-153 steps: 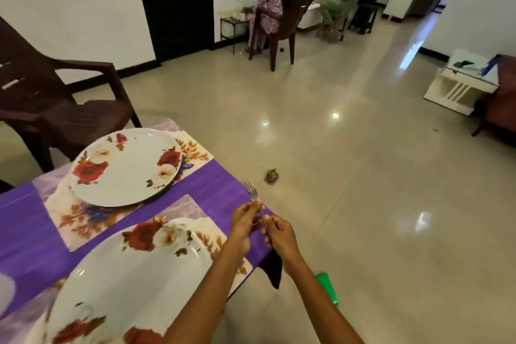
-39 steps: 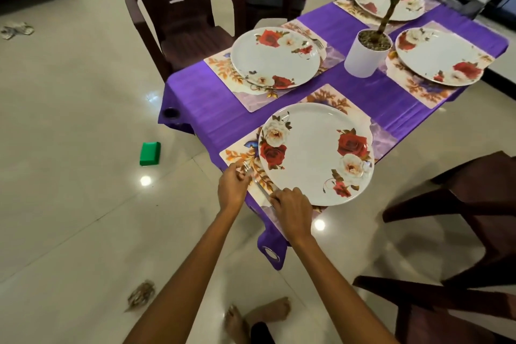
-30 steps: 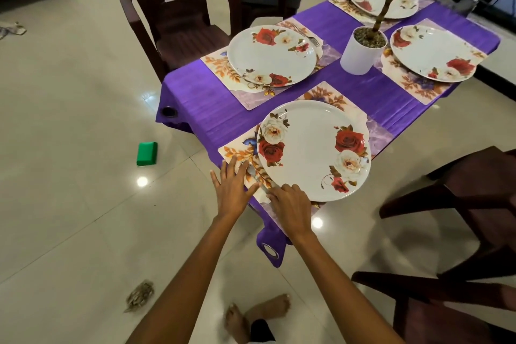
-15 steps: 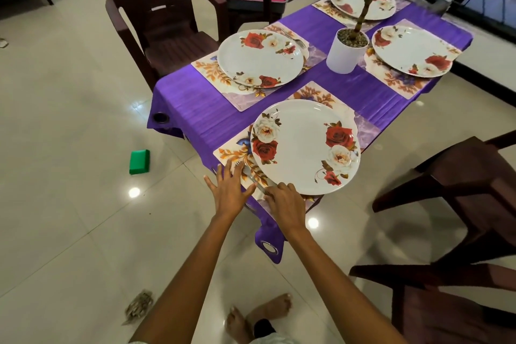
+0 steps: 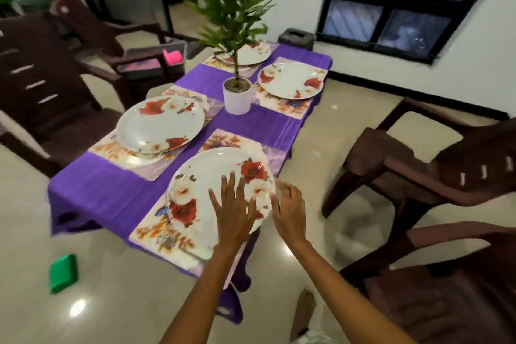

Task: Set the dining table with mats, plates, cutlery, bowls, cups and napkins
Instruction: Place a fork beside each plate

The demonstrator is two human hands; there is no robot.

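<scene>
Fork [image 5: 178, 246] lies along mat's [image 5: 156, 234] near edge.

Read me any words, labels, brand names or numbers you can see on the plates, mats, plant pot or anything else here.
None can be read.
The plates and mats carry only flower patterns.
The white pot shows no label on the side in view.
The green block on the floor and the pink thing in the bin are too blurred to tell any print.
</scene>
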